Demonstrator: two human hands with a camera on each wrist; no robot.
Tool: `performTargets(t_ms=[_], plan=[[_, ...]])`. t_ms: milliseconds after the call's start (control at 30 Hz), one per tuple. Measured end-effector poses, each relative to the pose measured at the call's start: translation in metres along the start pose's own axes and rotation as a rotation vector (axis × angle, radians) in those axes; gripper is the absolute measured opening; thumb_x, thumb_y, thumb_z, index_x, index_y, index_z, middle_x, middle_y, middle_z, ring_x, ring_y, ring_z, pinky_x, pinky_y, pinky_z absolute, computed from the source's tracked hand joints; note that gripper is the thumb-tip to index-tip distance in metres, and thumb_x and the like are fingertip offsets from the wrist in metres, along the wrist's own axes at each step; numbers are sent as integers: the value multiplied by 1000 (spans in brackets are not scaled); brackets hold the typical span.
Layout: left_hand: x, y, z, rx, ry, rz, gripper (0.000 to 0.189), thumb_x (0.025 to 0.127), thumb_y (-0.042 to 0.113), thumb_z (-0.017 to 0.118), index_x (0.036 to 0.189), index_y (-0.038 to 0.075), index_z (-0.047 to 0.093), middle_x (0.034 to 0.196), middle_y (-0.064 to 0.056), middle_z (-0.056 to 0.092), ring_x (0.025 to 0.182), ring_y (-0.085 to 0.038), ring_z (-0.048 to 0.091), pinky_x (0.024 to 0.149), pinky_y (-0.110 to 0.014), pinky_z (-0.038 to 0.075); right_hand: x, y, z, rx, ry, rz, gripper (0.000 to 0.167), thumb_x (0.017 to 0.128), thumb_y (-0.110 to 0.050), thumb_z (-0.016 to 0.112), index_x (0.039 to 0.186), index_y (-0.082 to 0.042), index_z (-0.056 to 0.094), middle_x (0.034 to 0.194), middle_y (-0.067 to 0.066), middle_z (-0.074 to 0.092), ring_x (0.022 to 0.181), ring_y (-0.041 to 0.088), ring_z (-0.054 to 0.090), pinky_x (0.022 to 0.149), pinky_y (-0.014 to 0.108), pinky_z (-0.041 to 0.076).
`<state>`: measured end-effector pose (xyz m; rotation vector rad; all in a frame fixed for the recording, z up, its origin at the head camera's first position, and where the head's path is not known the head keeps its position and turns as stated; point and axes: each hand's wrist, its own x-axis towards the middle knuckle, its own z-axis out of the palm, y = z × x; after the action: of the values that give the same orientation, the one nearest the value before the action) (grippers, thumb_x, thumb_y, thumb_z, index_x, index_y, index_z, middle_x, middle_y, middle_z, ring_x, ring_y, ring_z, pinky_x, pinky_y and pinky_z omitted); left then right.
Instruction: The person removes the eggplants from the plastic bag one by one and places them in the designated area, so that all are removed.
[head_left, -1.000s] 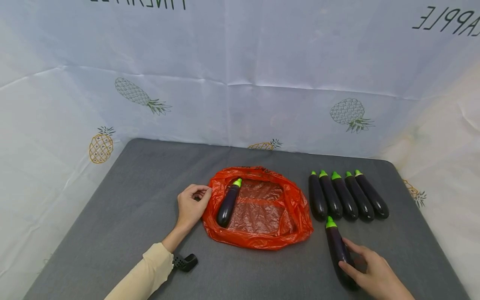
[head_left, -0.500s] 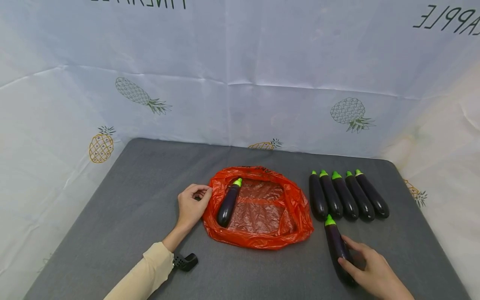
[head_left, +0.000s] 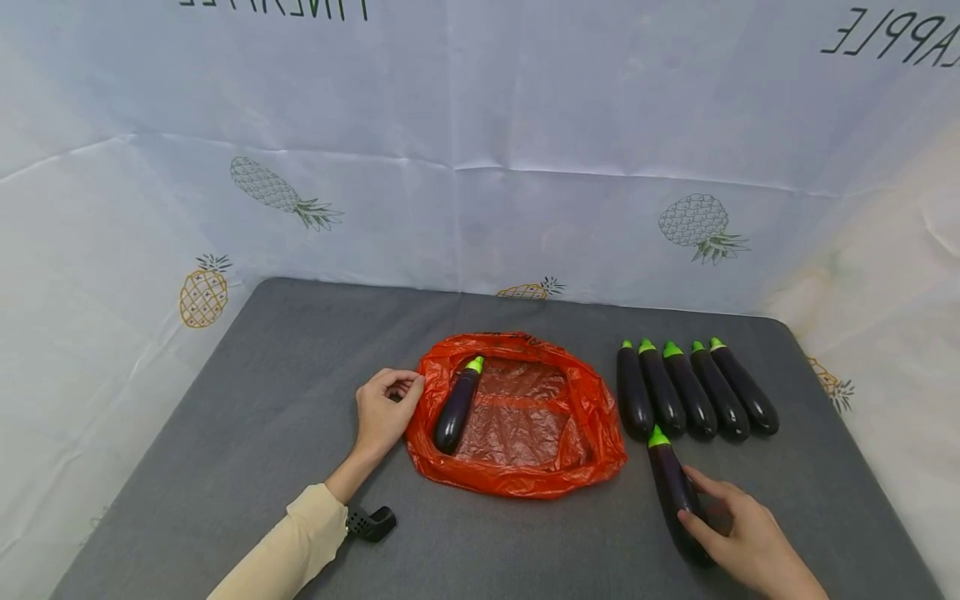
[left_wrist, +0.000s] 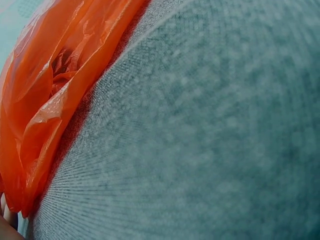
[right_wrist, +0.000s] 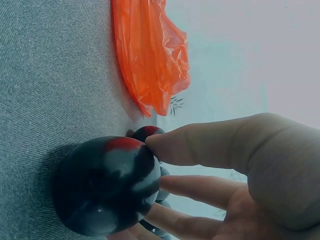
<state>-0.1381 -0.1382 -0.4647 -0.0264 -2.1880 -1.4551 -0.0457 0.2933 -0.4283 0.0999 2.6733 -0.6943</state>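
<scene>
My left hand (head_left: 386,408) pinches the left rim of a red plastic bag (head_left: 517,483), whose mouth is spread wide. Inside the bag, toward its left side, lies one eggplant (head_left: 456,412) with a green stem end. My right hand (head_left: 738,533) holds another eggplant (head_left: 675,492) near its thick end, thumb on one side and fingers on the other. That eggplant's green tip points away from me, close to the lower ends of the row. In the right wrist view its rounded dark end (right_wrist: 105,187) sits close over the cloth, and the fingertips touch its upper side.
Several eggplants (head_left: 690,392) lie side by side to the right of the bag, stems pointing away. Grey cloth (head_left: 300,350) covers the table. Behind it hangs a pale curtain (head_left: 480,225) printed with pineapples. A black device (head_left: 371,525) is strapped at my left wrist.
My right hand and its eggplant have shifted slightly away from me, toward the row. The left hand and the bag have stayed where they were.
</scene>
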Motion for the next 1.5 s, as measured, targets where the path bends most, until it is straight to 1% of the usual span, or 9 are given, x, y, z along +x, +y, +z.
performTargets(t_ms=[100, 200, 467, 633, 833, 1067, 1267, 1400, 1500], plan=[[0, -1, 1, -1, 3, -5, 11, 87, 0, 75, 83, -10, 74, 75, -21, 68, 64, -10, 58, 62, -5, 44, 0, 0, 0, -2, 4, 7, 71, 95, -32, 73, 150, 4, 46, 133, 35, 59, 97, 31, 71, 73, 43, 60], [0, -3, 1, 0, 4, -12, 12, 88, 0, 75, 83, -10, 74, 75, -21, 68, 63, -10, 58, 62, -5, 44, -1, -1, 0, -17, 35, 3, 71, 95, -35, 73, 147, 5, 48, 129, 34, 62, 96, 30, 70, 72, 42, 58], [-1, 0, 1, -1, 6, -7, 11, 87, -1, 76, 82, -11, 74, 74, -21, 68, 64, -10, 58, 62, -6, 44, -6, -8, -1, 25, 152, -13, 67, 97, -38, 70, 145, 5, 52, 133, 34, 61, 107, 44, 69, 86, 52, 60], [-1, 0, 2, 3, 12, -6, 10, 87, -2, 76, 82, -10, 74, 74, -20, 68, 64, -9, 58, 62, -6, 45, -8, -13, -1, 59, 210, -29, 64, 97, -36, 71, 143, 5, 55, 133, 33, 62, 114, 47, 66, 86, 54, 59], [-2, -5, 3, 24, 24, 4, 5, 86, -3, 75, 82, -6, 75, 74, -18, 68, 63, 0, 55, 61, -8, 45, -9, -20, -2, 98, 266, -50, 62, 96, -40, 72, 141, 1, 59, 133, 30, 64, 112, 43, 68, 85, 50, 60], [-1, 0, 1, -1, 15, -2, 11, 87, -1, 76, 81, -10, 74, 73, -20, 68, 64, -8, 57, 62, -6, 44, -7, -34, -1, 146, 288, -63, 63, 95, -40, 73, 143, -2, 58, 136, 27, 64, 115, 42, 67, 86, 46, 61], [-1, 0, 1, -2, 17, -12, 7, 85, -3, 77, 81, -8, 74, 74, -20, 68, 64, -7, 57, 62, -6, 45, -5, -43, -1, 162, 282, -87, 62, 95, -35, 73, 145, -2, 56, 140, 30, 60, 117, 44, 66, 86, 45, 61], [-1, -3, 2, 8, 23, 2, 7, 86, -2, 76, 81, -8, 75, 74, -19, 68, 64, -3, 57, 62, -7, 45, -4, -49, 1, 167, 321, -126, 58, 94, -30, 76, 142, -3, 59, 136, 28, 64, 112, 40, 68, 84, 43, 61], [-1, -6, 2, 15, 27, 9, 6, 86, -3, 75, 82, -7, 75, 74, -18, 68, 64, -2, 57, 62, -8, 45, -2, -54, 3, 175, 364, -163, 55, 92, -27, 77, 140, -4, 62, 129, 23, 69, 105, 33, 70, 81, 38, 63]])
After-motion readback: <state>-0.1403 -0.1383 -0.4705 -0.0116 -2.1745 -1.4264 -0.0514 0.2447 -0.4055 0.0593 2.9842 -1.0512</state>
